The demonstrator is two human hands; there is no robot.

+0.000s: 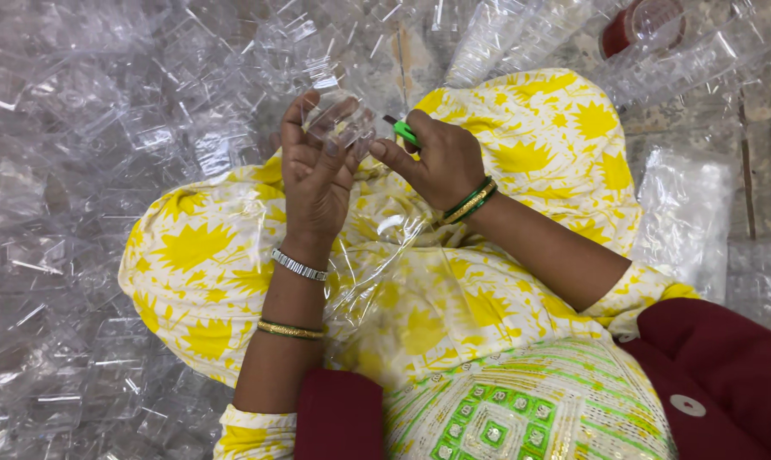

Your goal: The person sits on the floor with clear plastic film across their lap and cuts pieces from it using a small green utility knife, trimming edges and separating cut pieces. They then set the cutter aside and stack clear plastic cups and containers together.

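My left hand (315, 170) grips a small clear plastic piece (343, 121), fingers wrapped around it, raised over my lap. My right hand (436, 160) is closed on a small green-handled tool (404, 132), whose tip meets the clear piece. A thin clear plastic sheet (385, 255) lies across my lap, over the yellow patterned cloth (538, 136) covering my knees. Bangles ring both wrists.
Heaps of clear plastic pieces (79, 170) cover the floor at left and top. Clear bags of stacked plastic (683, 213) lie to the right. A red-lidded container (636, 25) sits at the top right. Bare tiled floor (768, 153) shows at the right edge.
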